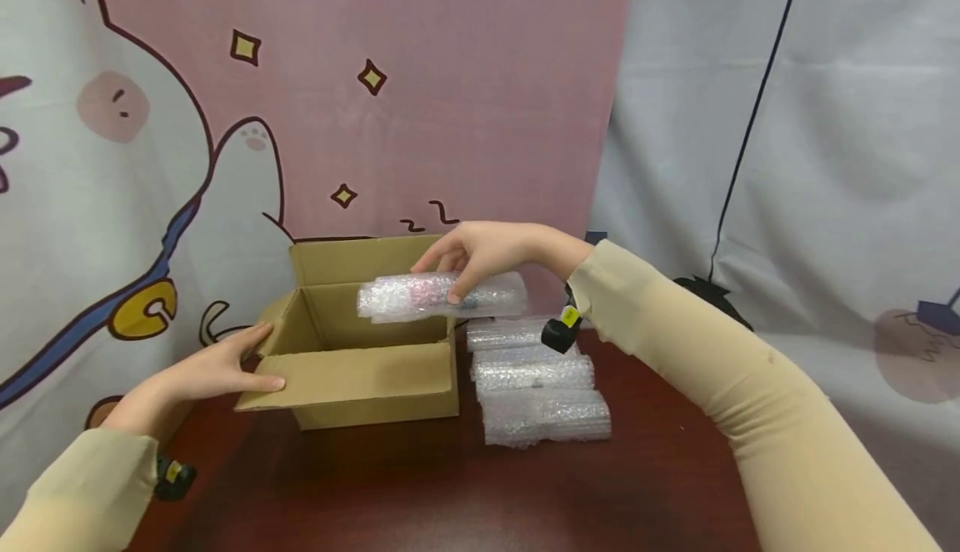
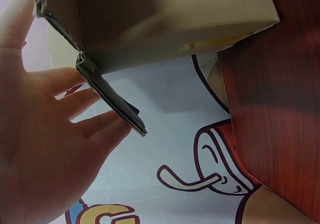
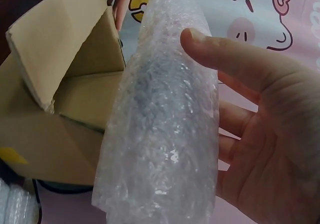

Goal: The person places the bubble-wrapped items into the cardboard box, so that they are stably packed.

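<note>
A brown cardboard box [image 1: 375,414] stands with its flaps folded out. My left hand [image 1: 213,368] is at its left corner, with the thumb lying along the front flap [image 1: 360,377] and the fingers spread at the side flap [image 2: 110,96]. In the left wrist view, the fingertips are partly hidden behind that flap. My right hand [image 1: 491,256] holds a bubble-wrapped roll [image 1: 397,298] over the right part of the box, thumb on the near side [image 3: 197,36]. Something pinkish and something dark show faintly through the wrap, their kind unclear.
Several more bubble-wrapped rolls [image 1: 547,414] lie in a row right of the box on the dark red-brown table [image 1: 450,494]. Behind hangs a printed cartoon curtain [image 1: 480,102]. A dark cable [image 1: 757,102] runs down the curtain at the right.
</note>
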Tool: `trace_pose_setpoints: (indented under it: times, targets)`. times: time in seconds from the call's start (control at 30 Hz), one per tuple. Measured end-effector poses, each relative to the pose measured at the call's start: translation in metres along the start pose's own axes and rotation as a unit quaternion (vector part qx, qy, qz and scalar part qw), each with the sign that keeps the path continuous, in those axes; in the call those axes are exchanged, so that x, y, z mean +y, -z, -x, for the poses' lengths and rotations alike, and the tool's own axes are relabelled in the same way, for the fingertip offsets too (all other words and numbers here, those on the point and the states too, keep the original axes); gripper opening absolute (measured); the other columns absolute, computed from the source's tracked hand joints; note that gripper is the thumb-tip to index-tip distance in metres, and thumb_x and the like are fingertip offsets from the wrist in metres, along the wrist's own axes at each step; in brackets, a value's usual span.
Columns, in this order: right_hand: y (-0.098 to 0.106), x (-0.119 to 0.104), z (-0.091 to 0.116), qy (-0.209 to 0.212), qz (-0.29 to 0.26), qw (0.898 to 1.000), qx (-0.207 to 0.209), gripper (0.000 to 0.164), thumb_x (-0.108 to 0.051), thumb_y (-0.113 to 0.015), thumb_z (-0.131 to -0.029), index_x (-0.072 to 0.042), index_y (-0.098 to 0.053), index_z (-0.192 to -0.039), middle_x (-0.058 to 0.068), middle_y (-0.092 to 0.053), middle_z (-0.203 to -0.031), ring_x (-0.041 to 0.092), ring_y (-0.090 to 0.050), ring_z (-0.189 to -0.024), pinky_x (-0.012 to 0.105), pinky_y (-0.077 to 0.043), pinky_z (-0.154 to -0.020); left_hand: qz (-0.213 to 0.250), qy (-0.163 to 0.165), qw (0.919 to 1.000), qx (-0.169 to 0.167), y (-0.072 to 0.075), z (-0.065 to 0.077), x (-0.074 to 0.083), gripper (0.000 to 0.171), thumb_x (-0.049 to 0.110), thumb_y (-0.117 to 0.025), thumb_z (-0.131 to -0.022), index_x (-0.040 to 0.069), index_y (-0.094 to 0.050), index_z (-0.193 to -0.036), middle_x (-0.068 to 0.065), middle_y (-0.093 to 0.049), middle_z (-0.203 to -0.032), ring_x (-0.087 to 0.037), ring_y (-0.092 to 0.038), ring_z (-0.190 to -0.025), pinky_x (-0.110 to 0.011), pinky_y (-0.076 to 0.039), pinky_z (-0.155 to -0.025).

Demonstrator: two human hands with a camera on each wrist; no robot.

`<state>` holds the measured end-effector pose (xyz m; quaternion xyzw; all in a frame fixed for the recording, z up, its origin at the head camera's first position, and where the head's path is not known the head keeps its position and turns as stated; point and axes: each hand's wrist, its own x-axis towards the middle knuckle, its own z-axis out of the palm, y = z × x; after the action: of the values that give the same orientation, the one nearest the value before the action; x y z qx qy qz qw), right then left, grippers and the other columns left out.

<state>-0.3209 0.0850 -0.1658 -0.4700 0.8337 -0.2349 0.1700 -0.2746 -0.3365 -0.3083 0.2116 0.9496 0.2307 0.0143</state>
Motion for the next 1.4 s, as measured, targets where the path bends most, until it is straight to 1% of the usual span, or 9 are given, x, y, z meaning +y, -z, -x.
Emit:
trace_pose_setpoints:
  times: [0.2, 0.4, 0.5, 0.6, 0.8, 1.03, 1.2, 1.4]
  targets:
    - [-0.004, -0.006, -0.017, 0.017, -0.014, 1.000, 0.008, 0.057, -0.009, -0.078, -0.083, -0.014, -0.058, -0.136, 0.000, -0.068, -0.113, 0.013, -0.062, -0.105, 0.027, -0.047, -0.092, -0.002, 0.001, 1.0000, -0.001, -0.001, 0.000, 0.001, 0.103, 0.037, -0.078, -0.080, -0.015, -0.019, -0.148, -0.042, -0.018, -0.147, -0.059, -0.019, -0.132, -0.070, -0.026, -0.098]
    - [-0.005, -0.011, -0.028, 0.018, -0.010, 1.000, 0.023, 0.057, -0.010, -0.078, -0.083, -0.015, -0.058, -0.136, 0.000, -0.067, -0.116, 0.012, -0.062, -0.105, 0.026, -0.047, -0.091, -0.008, 0.001, 1.0000, -0.001, -0.003, -0.002, 0.000, 0.103, 0.037, -0.078, -0.080, -0.016, -0.020, -0.147, -0.042, -0.020, -0.146, -0.059, -0.021, -0.132, -0.069, -0.026, -0.099]
    - [-0.007, -0.012, -0.034, 0.017, -0.009, 0.999, 0.029, 0.057, -0.009, -0.077, -0.083, -0.015, -0.058, -0.136, 0.000, -0.068, -0.114, 0.012, -0.062, -0.105, 0.025, -0.048, -0.091, -0.014, 0.003, 0.9999, -0.001, -0.004, -0.002, 0.000, 0.103, 0.039, -0.078, -0.080, -0.016, -0.021, -0.147, -0.042, -0.021, -0.146, -0.059, -0.022, -0.132, -0.069, -0.027, -0.099]
    - [-0.010, -0.011, -0.041, 0.018, -0.012, 0.999, 0.034, 0.057, -0.008, -0.077, -0.083, -0.015, -0.058, -0.136, 0.001, -0.068, -0.113, 0.012, -0.062, -0.105, 0.025, -0.048, -0.090, -0.021, 0.004, 0.9998, 0.001, -0.004, -0.001, -0.001, 0.103, 0.040, -0.078, -0.080, -0.016, -0.022, -0.146, -0.043, -0.022, -0.145, -0.059, -0.023, -0.131, -0.069, -0.028, -0.098]
    - [-0.019, -0.005, -0.060, 0.009, -0.007, 0.999, 0.050, 0.057, -0.011, -0.077, -0.083, -0.018, -0.058, -0.136, -0.002, -0.068, -0.112, 0.010, -0.061, -0.106, 0.023, -0.047, -0.091, -0.020, 0.001, 0.9998, -0.001, -0.003, 0.001, -0.001, 0.103, 0.039, -0.078, -0.080, -0.017, -0.022, -0.146, -0.042, -0.024, -0.145, -0.059, -0.024, -0.130, -0.069, -0.029, -0.097]
    - [-0.025, -0.003, -0.078, 0.010, -0.001, 0.998, 0.067, 0.057, -0.010, -0.077, -0.082, -0.018, -0.059, -0.135, -0.003, -0.069, -0.110, 0.010, -0.061, -0.106, 0.023, -0.047, -0.090, -0.017, -0.001, 0.9998, 0.000, 0.000, -0.003, 0.000, 0.103, 0.038, -0.078, -0.079, -0.016, -0.021, -0.146, -0.043, -0.022, -0.145, -0.059, -0.023, -0.131, -0.069, -0.028, -0.098]
    - [-0.031, -0.005, -0.092, -0.005, 0.009, 0.998, 0.066, 0.055, -0.010, -0.078, -0.081, -0.019, -0.061, -0.133, -0.002, -0.068, -0.114, 0.008, -0.060, -0.105, 0.022, -0.047, -0.086, -0.019, -0.007, 0.9998, 0.000, 0.001, -0.004, 0.000, 0.102, 0.037, -0.078, -0.079, -0.017, -0.022, -0.146, -0.043, -0.022, -0.145, -0.059, -0.023, -0.131, -0.068, -0.028, -0.098]
    - [-0.044, -0.003, -0.107, -0.020, 0.018, 0.998, 0.052, 0.052, -0.011, -0.078, -0.081, -0.022, -0.063, -0.131, -0.002, -0.067, -0.117, 0.006, -0.059, -0.106, 0.021, -0.048, -0.084, -0.014, -0.010, 0.9999, 0.001, 0.001, 0.000, 0.001, 0.102, 0.036, -0.078, -0.080, -0.017, -0.021, -0.146, -0.043, -0.022, -0.145, -0.059, -0.023, -0.131, -0.069, -0.028, -0.098]
